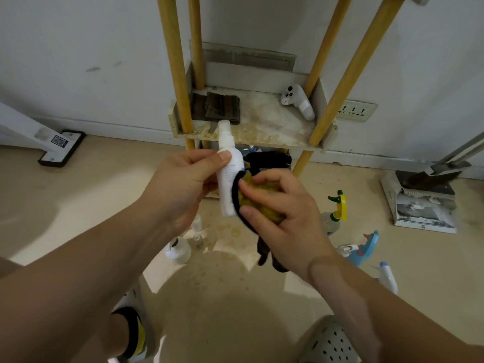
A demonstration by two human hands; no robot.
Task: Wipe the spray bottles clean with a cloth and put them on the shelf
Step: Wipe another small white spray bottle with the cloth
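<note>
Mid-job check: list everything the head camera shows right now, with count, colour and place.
small white spray bottle: 1, white, held before the shelf
yellow cloth with black edge: 1, pressed on that bottle's side
wooden-post shelf: 1, yellow posts, stained board, against the wall
dark folded cloth: 1, brown, shelf's left
white handheld controller: 1, shelf's right
floor spray bottles: about 6; yellow-green trigger, blue trigger, white-blue at right; clear ones at centre
wall socket: 1, white, right of shelf
dustpan: 1, dark, far right
left hand: grips the white bottle
right hand: grips the cloth
</note>
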